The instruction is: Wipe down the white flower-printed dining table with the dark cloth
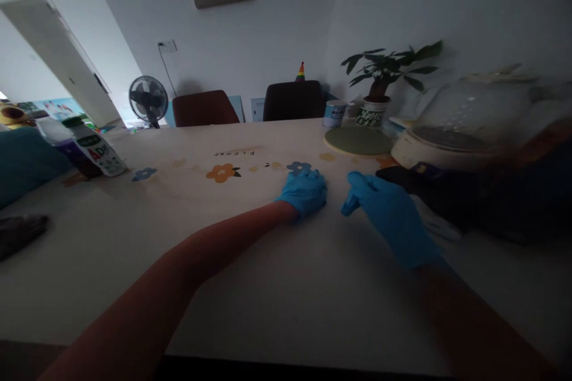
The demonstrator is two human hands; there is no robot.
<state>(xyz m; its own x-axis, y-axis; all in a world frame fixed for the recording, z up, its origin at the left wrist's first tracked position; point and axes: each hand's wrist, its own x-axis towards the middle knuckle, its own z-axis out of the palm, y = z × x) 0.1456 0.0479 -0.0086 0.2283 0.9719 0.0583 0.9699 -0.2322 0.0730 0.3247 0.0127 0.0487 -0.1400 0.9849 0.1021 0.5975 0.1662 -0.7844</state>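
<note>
My left hand point(304, 193), in a blue disposable glove, rests on the pale tablecloth point(250, 274) beside a printed blue flower. Its fingers are curled in, and whatever may lie inside them is hidden. A short gap to the right, my right hand point(386, 211), also blue-gloved, is held just over the cloth. Thumb and fingers are pressed together in a pinch; anything between them is too small or hidden to make out. Close beyond the right hand lie a dark item point(393, 175) and a pale flat object point(433, 220) partly behind the wrist.
A glass-lidded appliance point(451, 131) stands at right, near a round green mat point(357, 140), a can point(334, 113) and a potted plant point(375, 107). Bottles point(100, 152) stand at left, with a dark crumpled thing point(20, 232) nearer. Chairs point(292, 101) line the far edge.
</note>
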